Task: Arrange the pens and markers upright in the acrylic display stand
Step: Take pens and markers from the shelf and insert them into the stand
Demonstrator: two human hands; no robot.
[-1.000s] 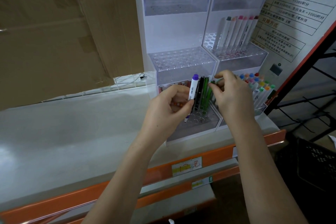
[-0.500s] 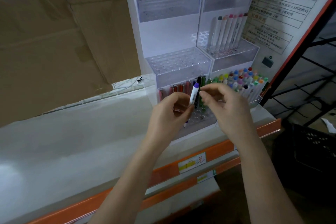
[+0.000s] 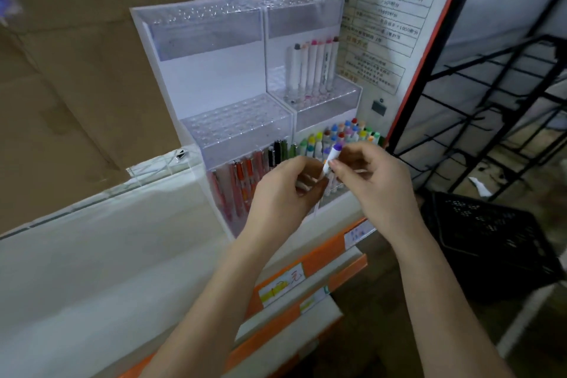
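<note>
Smooth white shelf (image 3: 92,255), clear perforated acrylic stand (image 3: 236,120); both hands' (image 3: 282,190) (image 3: 374,181) grip pinching slim purple-capped marker (image 3: 330,156).

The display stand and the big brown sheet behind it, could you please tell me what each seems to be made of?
The display stand looks like clear acrylic with white back panels: its tier fronts are see-through, glossy and drilled with rows of holes. The brown sheet appears to be matte corrugated cardboard, judging by its dull tan face and fold creases, though no cut edge shows the fluting.
</note>
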